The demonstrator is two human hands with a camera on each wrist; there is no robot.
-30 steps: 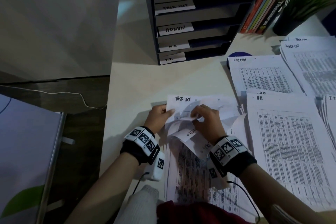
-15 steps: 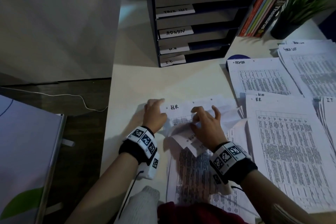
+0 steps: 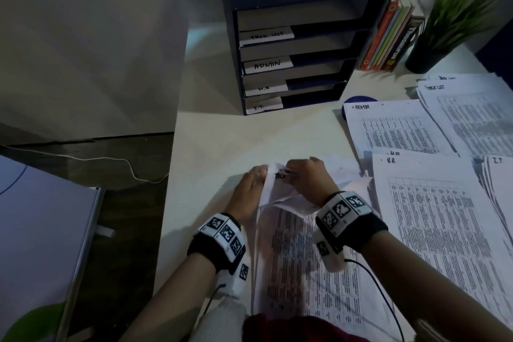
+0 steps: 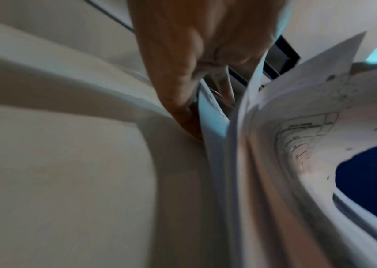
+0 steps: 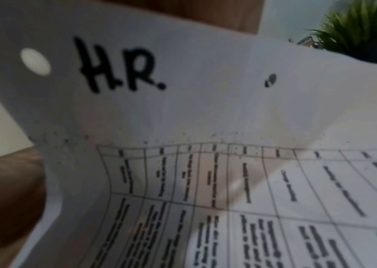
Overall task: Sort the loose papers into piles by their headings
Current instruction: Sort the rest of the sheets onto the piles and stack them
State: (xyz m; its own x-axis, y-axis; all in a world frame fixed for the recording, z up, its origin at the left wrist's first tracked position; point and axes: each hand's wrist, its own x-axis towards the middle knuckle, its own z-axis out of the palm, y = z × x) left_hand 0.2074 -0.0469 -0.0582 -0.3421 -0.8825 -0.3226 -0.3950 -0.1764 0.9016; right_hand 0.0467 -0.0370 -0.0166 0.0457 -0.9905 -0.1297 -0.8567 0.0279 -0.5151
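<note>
White sheets bow up off the unsorted stack (image 3: 305, 264) at the desk's near edge, where the right hand (image 3: 306, 179) curls over the top corners and pinches a lifted sheet (image 5: 205, 112); the right wrist view reads its heading as "H.R." The left hand (image 3: 247, 191) lies beside the stack with fingers fairly straight, tips tucked against the paper edges. Sorted piles sit to the right: ADMIN pile (image 3: 394, 130), TASK LIST pile (image 3: 472, 116), H.R pile (image 3: 444, 225). My worry: several sheets look bunched in that pinch, so two could travel together, and the crumpled corner might tear or hide a heading.
</note>
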